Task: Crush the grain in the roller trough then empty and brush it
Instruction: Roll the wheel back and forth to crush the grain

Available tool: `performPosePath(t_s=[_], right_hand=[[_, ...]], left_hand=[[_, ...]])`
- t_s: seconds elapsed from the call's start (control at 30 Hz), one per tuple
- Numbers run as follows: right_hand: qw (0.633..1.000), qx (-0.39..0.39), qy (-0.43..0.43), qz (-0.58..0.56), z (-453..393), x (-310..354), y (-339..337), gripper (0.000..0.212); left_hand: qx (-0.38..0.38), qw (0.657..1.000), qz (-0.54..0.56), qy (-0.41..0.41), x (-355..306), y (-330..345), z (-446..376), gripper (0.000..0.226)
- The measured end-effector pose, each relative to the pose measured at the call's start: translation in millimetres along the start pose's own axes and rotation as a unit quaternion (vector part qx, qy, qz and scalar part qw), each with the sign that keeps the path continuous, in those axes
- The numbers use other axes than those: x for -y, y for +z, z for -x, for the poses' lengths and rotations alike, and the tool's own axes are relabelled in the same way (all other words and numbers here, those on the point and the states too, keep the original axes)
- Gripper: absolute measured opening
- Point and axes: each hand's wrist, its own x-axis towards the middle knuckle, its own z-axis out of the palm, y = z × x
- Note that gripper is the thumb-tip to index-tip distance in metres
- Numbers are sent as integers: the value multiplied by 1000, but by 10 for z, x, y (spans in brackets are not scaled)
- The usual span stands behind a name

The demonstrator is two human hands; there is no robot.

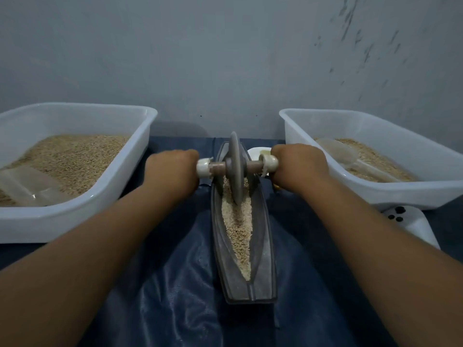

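Here, the wheel (234,169) stands upright in the far half of the trough (260,249), its lower edge bedded in the grain (238,229) that lies along the groove from under the axle toward the person. The left hand (172,169) and right hand (299,162) are each curled tight round one end of the axle (218,169), knuckles up, one on either side of the wheel; white caps show just inside both fists. Crushing appears to be the step in hand, since the grain looks coarse and only partly broken. The next stroke would probably call for even downward pressure from both fists, keeping the wheel vertical so it tracks the groove and does not ride up the wall. Outside the left fist sits a bin (117,194) of grain with a clear scoop (27,186); outside the right fist, a second bin (288,126) with another scoop (350,159). A blue sheet (180,284) lies beneath.
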Motion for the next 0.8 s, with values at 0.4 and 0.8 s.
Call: performPosePath(t_s=[0.4, 0.8], right_hand=[[999, -34, -25, 22, 676, 20, -166, 21], [997, 70, 11, -38, 821, -38, -244, 20]], left_hand=[[-21, 999, -11, 43, -16, -177, 498, 20], [-34, 996, -33, 70, -27, -341, 661, 23]])
